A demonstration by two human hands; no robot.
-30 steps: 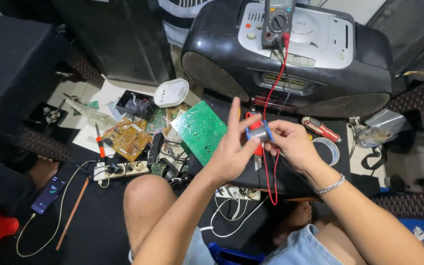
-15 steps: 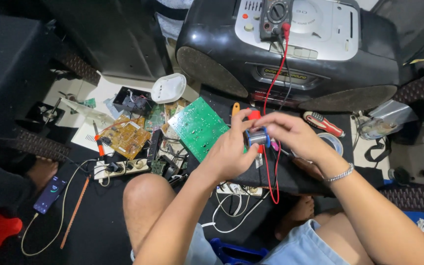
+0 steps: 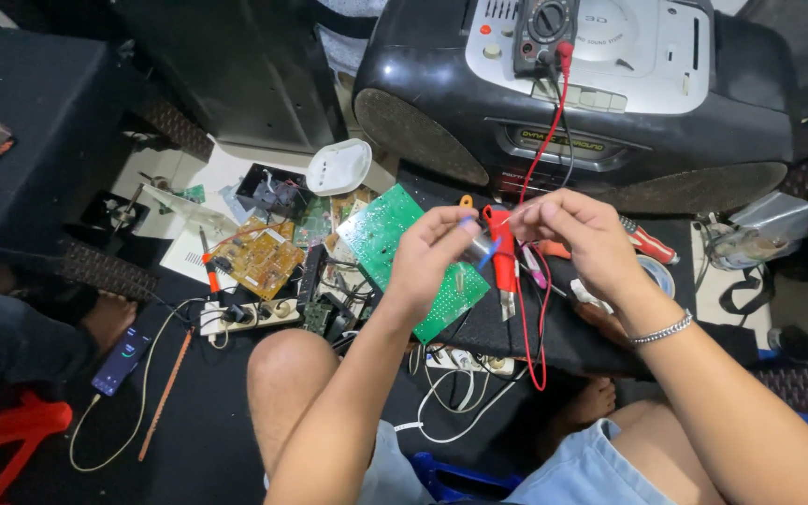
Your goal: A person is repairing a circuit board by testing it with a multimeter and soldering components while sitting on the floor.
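Both hands are now sitting lower and closer together than a second ago. The left hand [image 3: 432, 257] is grasping a small silver cylindrical component [image 3: 482, 248] in its grip above the green circuit board [image 3: 395, 245]. The right hand [image 3: 577, 234] is pinching the red probe [image 3: 500, 252] against it, just beside the black radio [image 3: 600, 103].

even overhead light, soft shadows, dark corners, mild glare on radio top [image 3: 610, 56], sharp focus.
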